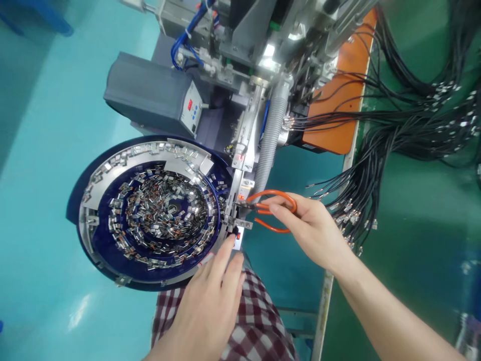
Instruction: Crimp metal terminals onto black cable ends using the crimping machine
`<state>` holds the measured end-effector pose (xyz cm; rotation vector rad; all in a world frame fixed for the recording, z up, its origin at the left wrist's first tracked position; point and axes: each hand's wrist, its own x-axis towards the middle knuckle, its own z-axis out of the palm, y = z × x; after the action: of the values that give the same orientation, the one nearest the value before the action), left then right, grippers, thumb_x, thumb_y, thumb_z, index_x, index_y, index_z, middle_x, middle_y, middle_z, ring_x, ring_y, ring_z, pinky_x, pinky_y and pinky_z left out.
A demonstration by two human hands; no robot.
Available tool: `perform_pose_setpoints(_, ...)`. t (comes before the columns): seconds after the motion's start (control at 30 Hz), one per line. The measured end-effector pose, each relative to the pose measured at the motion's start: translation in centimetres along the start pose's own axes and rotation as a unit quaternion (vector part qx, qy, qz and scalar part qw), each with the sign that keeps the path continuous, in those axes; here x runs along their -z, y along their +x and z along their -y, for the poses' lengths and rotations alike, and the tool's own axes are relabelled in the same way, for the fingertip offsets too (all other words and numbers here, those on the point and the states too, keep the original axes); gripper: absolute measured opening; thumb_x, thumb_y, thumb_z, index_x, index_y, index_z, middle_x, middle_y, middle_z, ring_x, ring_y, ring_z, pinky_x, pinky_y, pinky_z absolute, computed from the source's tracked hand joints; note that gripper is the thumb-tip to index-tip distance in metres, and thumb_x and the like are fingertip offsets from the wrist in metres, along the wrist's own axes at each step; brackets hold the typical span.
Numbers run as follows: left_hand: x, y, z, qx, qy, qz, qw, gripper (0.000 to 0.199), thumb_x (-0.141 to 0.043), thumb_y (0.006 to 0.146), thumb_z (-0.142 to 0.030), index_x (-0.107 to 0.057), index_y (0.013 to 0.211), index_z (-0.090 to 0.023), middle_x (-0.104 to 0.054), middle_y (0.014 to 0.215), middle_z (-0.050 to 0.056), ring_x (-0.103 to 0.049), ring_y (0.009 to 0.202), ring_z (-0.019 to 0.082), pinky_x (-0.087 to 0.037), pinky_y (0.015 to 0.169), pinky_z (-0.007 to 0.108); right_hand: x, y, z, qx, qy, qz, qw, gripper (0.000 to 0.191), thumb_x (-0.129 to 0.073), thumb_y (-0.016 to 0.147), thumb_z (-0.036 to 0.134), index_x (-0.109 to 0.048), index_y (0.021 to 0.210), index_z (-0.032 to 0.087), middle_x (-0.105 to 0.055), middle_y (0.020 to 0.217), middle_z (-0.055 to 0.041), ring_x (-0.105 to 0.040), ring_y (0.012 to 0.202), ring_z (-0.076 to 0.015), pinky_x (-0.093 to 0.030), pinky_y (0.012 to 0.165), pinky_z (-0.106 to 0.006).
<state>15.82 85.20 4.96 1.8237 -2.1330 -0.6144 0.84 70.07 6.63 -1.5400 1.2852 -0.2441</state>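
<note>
My right hand [310, 225] grips a pair of scissors [276, 193] by its orange loop handles. The dark tips reach left to the narrow metal feed track [235, 193], beside a small sensor with a red light. My left hand [212, 293] has its fingers stretched out and holds nothing; the index fingertip is at the lower end of the track, by a second red-lit sensor [238, 235]. Just left of the track sits a round blue feeder bowl [103, 245] filled with many small shiny metal parts. Whether the scissor tips touch a part cannot be made out.
A grey control box [150, 93] with a red display stands behind the bowl. A ribbed grey hose [271, 138] runs beside the track to the machine [259, 35]. Bundles of black cables [379, 145] with metal ends lie on the green table [413, 260] at right, near an orange plate [334, 130].
</note>
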Motion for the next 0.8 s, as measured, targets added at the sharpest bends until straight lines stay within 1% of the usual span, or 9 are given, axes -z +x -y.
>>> perform_pose_setpoints(0.07,0.9,0.8,0.4,-0.035,0.015,-0.039,0.999,0.025,-0.042,0.087,-0.008,-0.056,0.108,-0.01,-0.06,0.112,0.015,-0.059,0.092,0.026,-0.05,0.073,0.042,0.0,0.0,-0.2,-0.006,0.007,-0.009,1.0,0.019,-0.05,0.09,0.026,-0.068,0.092,0.019,-0.069,0.089,-0.0025,-0.061,0.08,-0.0166,-0.045,0.061,-0.023)
perform_pose_setpoints(0.13,1.9,2.2,1.2,-0.029,0.031,-0.062,0.997,0.024,-0.045,0.084,-0.006,-0.06,0.103,-0.011,-0.064,0.095,0.011,-0.056,0.081,0.024,-0.046,0.069,0.041,-0.1,0.0,-0.4,-0.01,0.015,-0.016,1.0,0.019,-0.051,0.089,0.026,-0.068,0.09,0.018,-0.068,0.086,-0.0022,-0.059,0.078,-0.0161,-0.044,0.063,-0.024)
perform_pose_setpoints(0.2,2.7,4.0,2.1,-0.006,0.069,-0.077,0.995,0.021,-0.048,0.083,-0.008,-0.062,0.098,-0.013,-0.063,0.089,0.009,-0.054,0.079,0.025,-0.042,0.067,0.041,-0.1,0.0,-0.6,-0.012,0.033,-0.028,0.999,0.019,-0.052,0.089,0.026,-0.069,0.087,0.018,-0.067,0.083,-0.0015,-0.058,0.076,-0.0154,-0.043,0.065,-0.025)
perform_pose_setpoints(0.27,3.2,6.0,2.8,0.008,0.116,-0.077,0.99,0.018,-0.05,0.083,-0.01,-0.064,0.094,-0.015,-0.061,0.088,0.008,-0.052,0.081,0.025,-0.039,0.07,0.043,0.0,-0.1,-0.8,-0.017,0.063,-0.046,0.997,0.018,-0.053,0.087,0.027,-0.068,0.085,0.018,-0.066,0.079,-0.0008,-0.057,0.072,-0.0146,-0.042,0.066,-0.025)
perform_pose_setpoints(0.37,3.2,8.6,3.0,0.007,0.164,-0.056,0.985,0.016,-0.051,0.083,-0.011,-0.064,0.082,-0.02,-0.058,0.084,0.006,-0.05,0.084,0.026,-0.036,0.075,0.047,0.2,-0.2,-1.2,-0.029,0.1,-0.078,0.992,0.017,-0.055,0.085,0.027,-0.068,0.082,0.018,-0.063,0.073,0.0001,-0.054,0.066,-0.0134,-0.041,0.063,-0.026)
perform_pose_setpoints(0.47,2.7,10.2,2.4,-0.013,0.188,-0.011,0.982,0.022,-0.045,0.082,-0.007,-0.061,0.071,-0.02,-0.057,0.084,0.007,-0.049,0.086,0.027,-0.035,0.078,0.051,0.6,-0.6,-1.6,-0.036,0.122,-0.097,0.987,0.016,-0.055,0.084,0.027,-0.068,0.081,0.018,-0.061,0.07,0.0005,-0.052,0.063,-0.0129,-0.04,0.06,-0.026)
perform_pose_setpoints(0.57,2.1,11.1,2.1,-0.024,0.197,0.024,0.98,0.025,-0.042,0.078,-0.001,-0.06,0.071,-0.017,-0.057,0.084,0.008,-0.049,0.087,0.028,-0.036,0.079,0.052,1.0,-1.1,-1.9,-0.04,0.139,-0.109,0.983,0.016,-0.056,0.083,0.028,-0.069,0.082,0.018,-0.059,0.07,0.0004,-0.051,0.062,-0.0127,-0.039,0.058,-0.026)
perform_pose_setpoints(0.7,1.3,11.8,2.5,-0.049,0.212,0.039,0.975,0.026,-0.041,0.077,0.001,-0.06,0.071,-0.016,-0.057,0.084,0.008,-0.05,0.089,0.027,-0.036,0.083,0.053,1.5,-1.6,-1.9,-0.046,0.145,-0.122,0.981,0.017,-0.056,0.082,0.028,-0.07,0.084,0.018,-0.059,0.069,0.0,-0.052,0.061,-0.0136,-0.039,0.057,-0.027)
perform_pose_setpoints(0.8,1.7,12.0,2.9,-0.077,0.218,0.044,0.972,0.024,-0.043,0.075,0.001,-0.059,0.07,-0.015,-0.057,0.083,0.008,-0.05,0.089,0.026,-0.036,0.084,0.051,1.9,-2.1,-1.9,-0.056,0.147,-0.128,0.979,0.018,-0.056,0.083,0.029,-0.07,0.086,0.018,-0.062,0.073,-0.0012,-0.055,0.065,-0.015,-0.041,0.06,-0.027)
